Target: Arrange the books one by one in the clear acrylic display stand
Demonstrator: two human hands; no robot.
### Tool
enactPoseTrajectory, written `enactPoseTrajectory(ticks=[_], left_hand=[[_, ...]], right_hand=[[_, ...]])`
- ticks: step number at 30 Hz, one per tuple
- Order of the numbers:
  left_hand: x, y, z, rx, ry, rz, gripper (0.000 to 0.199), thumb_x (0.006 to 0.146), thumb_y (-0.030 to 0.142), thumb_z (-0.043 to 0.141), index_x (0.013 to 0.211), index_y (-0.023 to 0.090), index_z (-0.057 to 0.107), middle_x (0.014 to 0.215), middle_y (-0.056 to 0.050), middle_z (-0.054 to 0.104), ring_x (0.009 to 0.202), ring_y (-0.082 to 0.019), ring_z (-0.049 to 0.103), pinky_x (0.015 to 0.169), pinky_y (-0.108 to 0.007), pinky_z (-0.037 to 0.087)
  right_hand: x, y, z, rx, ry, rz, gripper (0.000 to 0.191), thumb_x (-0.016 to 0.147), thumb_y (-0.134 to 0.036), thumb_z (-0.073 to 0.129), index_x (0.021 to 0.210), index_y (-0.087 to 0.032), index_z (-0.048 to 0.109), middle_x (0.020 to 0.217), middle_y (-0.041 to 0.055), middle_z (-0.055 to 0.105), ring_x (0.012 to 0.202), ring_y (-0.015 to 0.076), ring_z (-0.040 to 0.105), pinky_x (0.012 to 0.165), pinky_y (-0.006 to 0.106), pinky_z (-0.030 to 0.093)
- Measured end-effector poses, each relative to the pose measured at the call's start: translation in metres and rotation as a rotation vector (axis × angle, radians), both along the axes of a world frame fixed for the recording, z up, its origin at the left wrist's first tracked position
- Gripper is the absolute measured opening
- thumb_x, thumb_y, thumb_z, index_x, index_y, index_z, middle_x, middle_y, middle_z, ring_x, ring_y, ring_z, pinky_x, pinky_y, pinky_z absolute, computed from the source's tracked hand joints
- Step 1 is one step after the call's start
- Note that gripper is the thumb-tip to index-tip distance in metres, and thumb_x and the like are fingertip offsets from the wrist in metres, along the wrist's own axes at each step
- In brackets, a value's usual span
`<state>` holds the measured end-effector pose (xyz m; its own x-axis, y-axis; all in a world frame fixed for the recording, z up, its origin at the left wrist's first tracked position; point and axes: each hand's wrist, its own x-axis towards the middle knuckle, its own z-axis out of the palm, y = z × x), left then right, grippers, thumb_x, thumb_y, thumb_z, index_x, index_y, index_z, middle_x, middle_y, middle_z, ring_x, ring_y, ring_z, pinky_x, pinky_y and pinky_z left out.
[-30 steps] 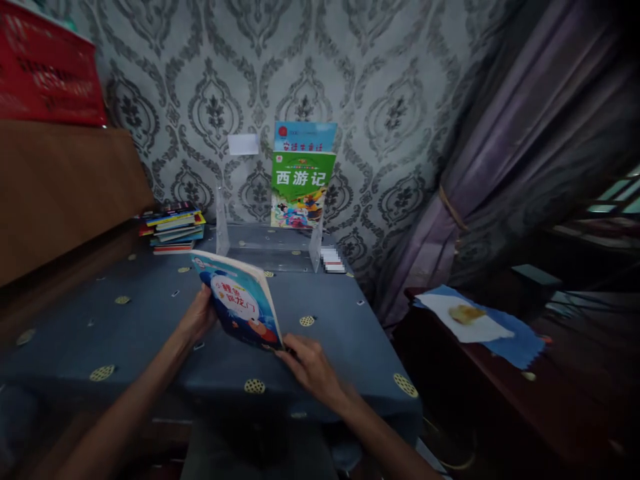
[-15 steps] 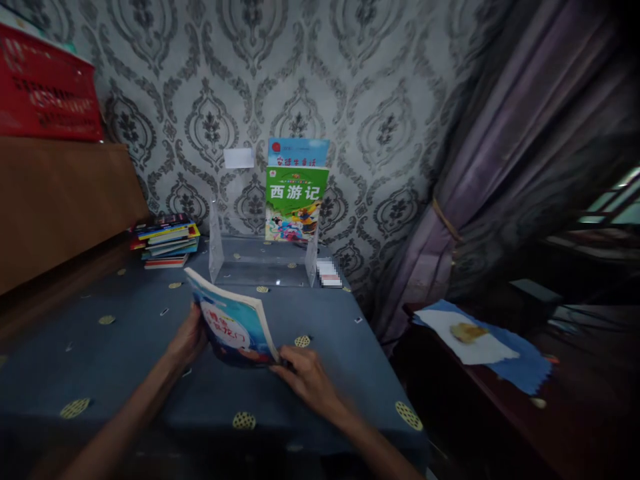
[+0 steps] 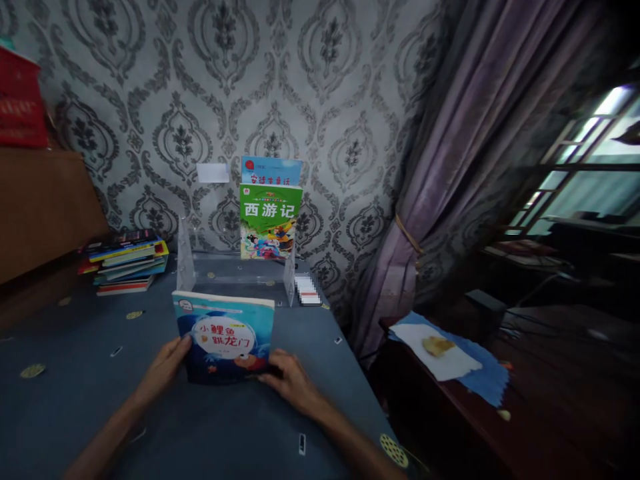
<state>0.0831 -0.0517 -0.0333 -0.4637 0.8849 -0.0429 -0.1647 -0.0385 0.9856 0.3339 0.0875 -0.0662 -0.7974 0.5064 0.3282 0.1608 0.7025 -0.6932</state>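
A blue picture book [image 3: 225, 340] is held up over the table between both hands, its front cover facing me. My left hand [image 3: 170, 360] grips its left edge, and my right hand [image 3: 290, 377] holds the lower right corner. Just behind the book stands a clear acrylic rack [image 3: 186, 257]. In its upper right part a green book [image 3: 270, 220] leans upright in front of a light blue book [image 3: 273, 171]. A blank white label [image 3: 213, 173] is at the rack's upper left.
A pile of books [image 3: 131, 260] lies at the left by a brown cabinet [image 3: 45, 207] with a red box [image 3: 20, 100] on top. A white card [image 3: 307, 289] lies right of the rack. Blue and white cloths [image 3: 470, 370] rest on a side table at the right.
The book has turned from a tilted, angled pose to face me squarely, still in both hands. The view has shifted right, so the rack and the pile appear further left.
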Motion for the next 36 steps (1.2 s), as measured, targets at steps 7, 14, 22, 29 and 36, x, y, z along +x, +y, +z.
enactPoseTrajectory(ticks=[7,14,22,29,36], left_hand=[[-0.021,-0.019,0.014,-0.127,0.405,-0.173,0.044,0.071,0.053,0.078,0.108,0.030,0.077,0.120,-0.004,0.074,0.121,-0.036,0.062,0.105,-0.046,0.050],[-0.016,-0.009,0.009,-0.193,0.447,-0.180,0.079,0.070,0.072,0.068,0.134,0.025,0.062,0.123,-0.009,0.070,0.111,-0.038,0.063,0.074,-0.039,0.063],[-0.018,0.009,-0.008,-0.151,0.399,-0.091,0.085,0.070,0.069,0.070,0.138,0.020,0.054,0.110,-0.012,0.070,0.092,-0.032,0.067,0.061,-0.033,0.060],[-0.009,0.026,0.000,-0.184,0.318,-0.050,0.101,0.059,0.075,0.073,0.141,0.021,0.051,0.129,-0.014,0.064,0.113,-0.040,0.061,0.069,-0.038,0.062],[-0.005,0.028,0.000,-0.195,0.334,-0.059,0.106,0.058,0.076,0.073,0.146,0.025,0.046,0.129,-0.014,0.067,0.111,-0.040,0.064,0.067,-0.037,0.061]], right_hand=[[-0.002,0.006,0.001,-0.239,0.114,0.022,0.026,0.090,-0.036,0.066,0.112,-0.023,0.070,0.099,0.0055,0.071,0.091,0.0223,0.066,0.075,0.032,0.054],[-0.015,0.007,0.001,-0.716,0.224,0.262,0.054,0.089,-0.055,0.063,0.130,-0.022,0.052,0.117,0.0094,0.067,0.099,0.0232,0.068,0.065,0.028,0.056],[-0.010,0.010,0.010,-0.675,0.204,0.182,0.053,0.091,-0.057,0.059,0.132,-0.023,0.053,0.117,0.0082,0.065,0.103,0.0223,0.065,0.074,0.031,0.056],[-0.013,0.019,0.001,-0.589,0.244,0.049,0.051,0.092,-0.056,0.056,0.132,-0.025,0.055,0.118,0.0085,0.064,0.100,0.0222,0.065,0.075,0.032,0.057],[-0.015,0.019,-0.008,-0.546,0.257,0.020,0.052,0.094,-0.059,0.052,0.133,-0.025,0.053,0.113,0.0088,0.065,0.096,0.0230,0.066,0.073,0.033,0.056]])
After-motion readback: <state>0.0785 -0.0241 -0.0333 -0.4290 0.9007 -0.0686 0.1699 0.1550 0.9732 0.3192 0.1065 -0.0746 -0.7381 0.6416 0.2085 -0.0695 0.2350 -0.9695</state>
